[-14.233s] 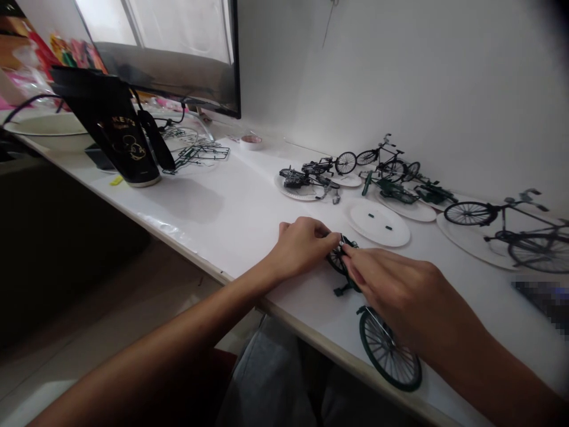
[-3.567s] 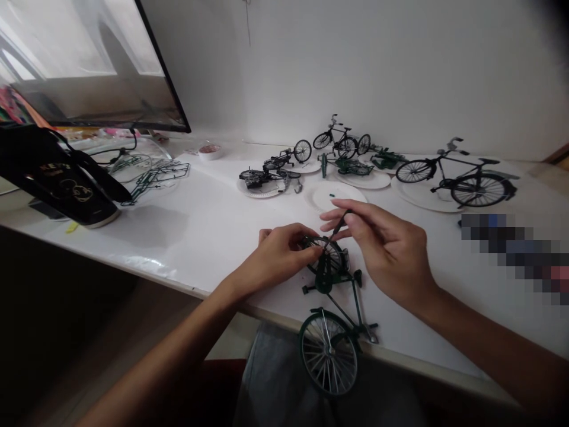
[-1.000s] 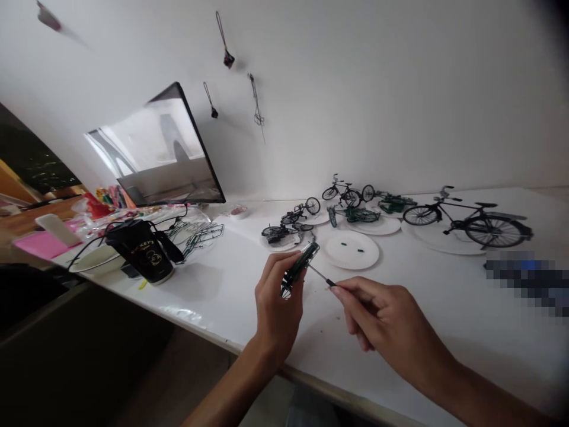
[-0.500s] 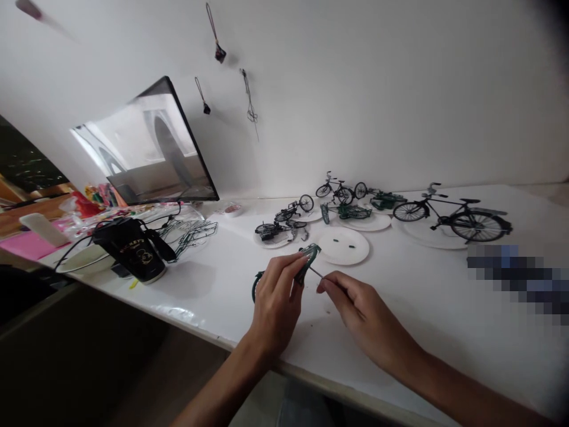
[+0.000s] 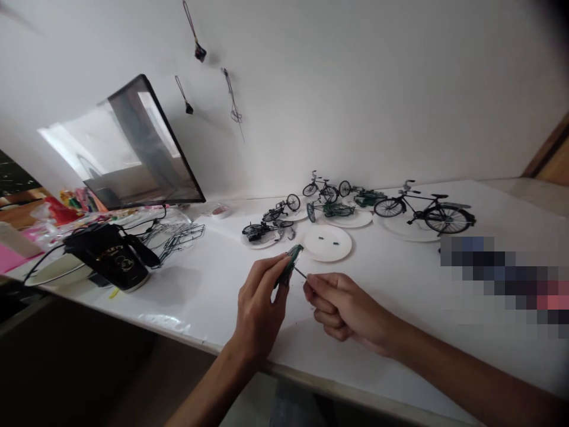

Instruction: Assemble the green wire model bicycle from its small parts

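Observation:
My left hand (image 5: pixel 260 305) is closed around a dark green model bicycle part (image 5: pixel 292 261), tilted up above the table; my fingers hide much of it, so I cannot tell which part it is. My right hand (image 5: pixel 349 305) pinches a thin dark rod (image 5: pixel 301 273) between thumb and forefinger. The rod's far end meets or nearly meets the green part. Just beyond the hands lies a white paper plate (image 5: pixel 329 255), with two small green pieces (image 5: pixel 321 239) on it.
Behind are plates with partly built model bicycles (image 5: pixel 331 209) and, at right, a complete black one (image 5: pixel 424 214). A black cup (image 5: pixel 109 258), green part frames (image 5: pixel 182 237) and a monitor (image 5: pixel 124 142) stand at left. A pixelated patch covers the right side.
The view has turned slightly right. The green part is tilted differently, and the lower fingers of my right hand now show curled. Both hands keep their hold.

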A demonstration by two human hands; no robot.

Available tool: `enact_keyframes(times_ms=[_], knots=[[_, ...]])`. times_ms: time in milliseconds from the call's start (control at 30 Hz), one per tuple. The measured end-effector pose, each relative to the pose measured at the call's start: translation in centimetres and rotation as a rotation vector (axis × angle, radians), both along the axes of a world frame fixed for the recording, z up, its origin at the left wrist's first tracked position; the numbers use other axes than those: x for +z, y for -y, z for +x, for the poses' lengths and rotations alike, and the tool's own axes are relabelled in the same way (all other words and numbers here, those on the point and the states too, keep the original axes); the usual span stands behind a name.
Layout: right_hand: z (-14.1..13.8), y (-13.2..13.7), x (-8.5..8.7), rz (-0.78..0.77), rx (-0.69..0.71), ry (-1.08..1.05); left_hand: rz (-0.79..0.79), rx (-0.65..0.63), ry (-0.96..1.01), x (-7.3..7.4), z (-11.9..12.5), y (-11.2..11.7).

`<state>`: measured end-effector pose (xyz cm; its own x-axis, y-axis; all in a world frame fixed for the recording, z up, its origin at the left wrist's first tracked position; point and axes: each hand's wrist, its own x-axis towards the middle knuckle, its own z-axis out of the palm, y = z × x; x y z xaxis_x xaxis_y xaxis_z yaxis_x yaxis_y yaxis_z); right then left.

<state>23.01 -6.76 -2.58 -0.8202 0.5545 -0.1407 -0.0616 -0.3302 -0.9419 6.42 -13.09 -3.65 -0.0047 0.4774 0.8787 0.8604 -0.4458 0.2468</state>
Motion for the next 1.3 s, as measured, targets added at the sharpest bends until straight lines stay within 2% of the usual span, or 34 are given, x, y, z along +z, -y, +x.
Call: enact_keyframes(times_ms=[100, 167, 200, 267, 333, 367, 500, 533, 600, 633, 667, 700, 767, 833, 867, 933, 1000, 1067, 1233, 1300], knots=[[0.0, -0.1, -0.6, 0.544, -0.206, 0.109, -0.052, 0.052, -0.039, -0.2, -0.1, -0.1], [0.2, -0.3, -0.8, 0.874, -0.292, 0.181, -0.095, 0.075, -0.039, -0.1, 0.0, -0.3], [0.3, -0.4, -0.8, 0.975, -0.300, 0.213, -0.110, 0.078, -0.033, -0.1, 0.1, -0.3], [0.5, -0.6, -0.5, 1.058, -0.295, 0.256, -0.126, 0.076, -0.021, 0.2, 0.3, -0.4], [0.6, -0.7, -0.1, 1.000, -0.284, 0.247, -0.122, 0.068, -0.016, 0.5, 0.5, -0.5], [0.7, -0.7, 0.1, 0.893, -0.256, 0.214, -0.114, 0.064, -0.019, 0.7, 0.6, -0.5], [0.8, -0.9, 0.6, 0.123, 0.023, 0.027, -0.080, 0.054, -0.020, 1.0, 0.8, -0.5], [0.8, -1.0, 0.6, -0.015, 0.085, -0.007, -0.072, 0.048, -0.019, 1.0, 0.8, -0.5], [0.8, -1.3, 0.4, -0.095, 0.144, -0.036, -0.066, 0.038, -0.021, 1.1, 0.7, -0.5], [0.8, -1.4, 0.3, -0.046, 0.134, -0.030, -0.076, 0.038, -0.021, 1.1, 0.6, -0.6], [0.7, -1.5, 0.1, 0.068, 0.091, -0.010, -0.088, 0.041, -0.018, 1.1, 0.6, -0.6], [0.7, -1.6, 0.0, 0.240, 0.015, 0.022, -0.103, 0.045, -0.012, 1.1, 0.6, -0.7], [0.7, -1.5, -0.1, 0.679, -0.168, 0.125, -0.129, 0.053, 0.002, 1.1, 0.6, -0.7], [0.7, -1.4, 0.0, 1.055, -0.285, 0.257, -0.132, 0.050, 0.009, 1.2, 0.8, -0.7], [0.8, -1.3, 0.1, 1.161, -0.298, 0.312, -0.128, 0.045, 0.010, 1.2, 0.9, -0.7], [0.8, -1.1, 0.3, 1.216, -0.286, 0.351, -0.113, 0.044, 0.018, 1.4, 1.1, -0.6], [0.8, -0.9, 0.4, 1.142, -0.283, 0.281, -0.101, 0.049, 0.018, 1.4, 1.3, -0.4], [0.7, -0.8, 0.5, 0.950, -0.259, 0.174, -0.093, 0.057, 0.011, 1.4, 1.4, -0.3], [0.8, -0.9, 0.8, 0.134, 0.042, -0.030, -0.043, 0.040, 0.012, 1.0, 1.4, -0.1], [0.8, -1.1, 1.0, -0.037, 0.129, -0.056, -0.035, 0.017, 0.012, 1.0, 1.4, -0.2]])
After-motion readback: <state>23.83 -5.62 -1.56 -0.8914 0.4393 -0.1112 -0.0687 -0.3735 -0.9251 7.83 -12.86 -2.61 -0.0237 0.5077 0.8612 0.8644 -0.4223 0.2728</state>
